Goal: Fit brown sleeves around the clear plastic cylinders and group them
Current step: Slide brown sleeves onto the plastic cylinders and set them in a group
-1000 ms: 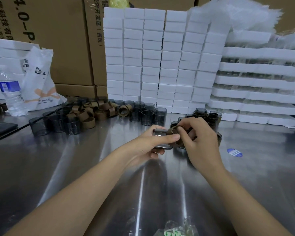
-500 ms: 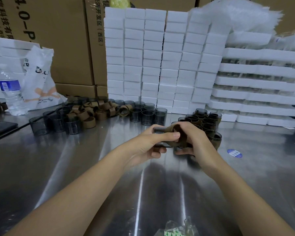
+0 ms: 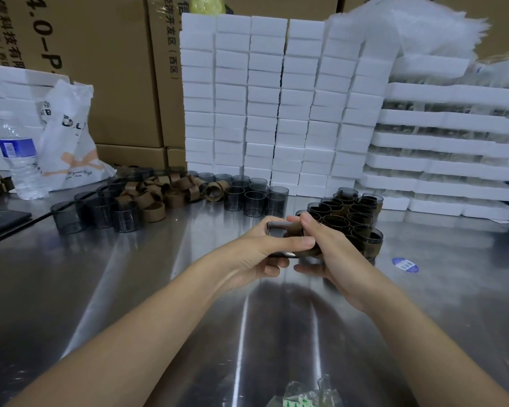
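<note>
Right hand [image 3: 334,254] near sleeved cylinders [image 3: 360,211]

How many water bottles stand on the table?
1. The water bottle stands upright at the far left, beside the white plastic bag. More may be hidden behind the stacked white blocks.

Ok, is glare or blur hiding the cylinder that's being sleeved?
Head view: glare streaks the steel table, not the work; focus is sharp; the left hand and right hand themselves cover most of the cylinder and its brown sleeve.
</note>
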A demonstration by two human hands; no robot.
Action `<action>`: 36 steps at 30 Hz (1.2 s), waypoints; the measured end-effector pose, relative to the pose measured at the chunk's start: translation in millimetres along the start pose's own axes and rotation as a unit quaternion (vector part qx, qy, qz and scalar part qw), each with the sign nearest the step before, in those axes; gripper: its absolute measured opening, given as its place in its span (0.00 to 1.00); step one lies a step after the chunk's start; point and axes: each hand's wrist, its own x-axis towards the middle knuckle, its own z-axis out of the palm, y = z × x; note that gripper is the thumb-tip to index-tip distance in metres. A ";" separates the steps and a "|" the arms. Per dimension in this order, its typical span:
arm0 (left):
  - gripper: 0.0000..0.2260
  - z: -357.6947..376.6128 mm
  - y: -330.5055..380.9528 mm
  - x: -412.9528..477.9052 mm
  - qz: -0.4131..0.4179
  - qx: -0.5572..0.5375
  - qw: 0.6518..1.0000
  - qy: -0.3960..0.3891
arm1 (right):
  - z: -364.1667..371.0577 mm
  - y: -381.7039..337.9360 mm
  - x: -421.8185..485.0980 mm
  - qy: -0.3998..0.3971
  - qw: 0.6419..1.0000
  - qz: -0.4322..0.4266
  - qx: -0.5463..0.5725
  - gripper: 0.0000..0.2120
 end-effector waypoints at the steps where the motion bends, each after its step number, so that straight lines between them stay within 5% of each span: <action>1: 0.36 0.8 -1.0 0.0 0.002 -0.002 1.000 0.005 | 1.6 -0.7 -0.8 0.003 1.000 0.001 0.003 0.26; 4: 0.37 2.8 -1.8 0.1 0.010 0.012 0.999 0.028 | 4.1 -2.4 -1.4 0.015 1.000 0.007 0.005 0.22; 12: 0.29 19.9 -0.9 -3.4 0.057 -0.002 0.998 0.021 | 0.2 2.0 3.4 0.087 0.993 0.003 0.081 0.30; 21: 0.32 28.8 -1.8 -8.4 0.045 -0.048 0.998 -0.008 | 0.2 6.6 2.1 0.062 0.989 -0.011 0.131 0.32; 28: 0.36 31.3 5.4 -18.7 0.038 -0.021 0.997 -0.062 | 6.2 23.8 7.6 0.000 0.957 0.069 0.283 0.30; 36: 0.25 19.2 4.4 -5.2 0.065 0.009 0.997 0.045 | 2.1 23.0 13.0 0.083 0.979 0.052 0.178 0.23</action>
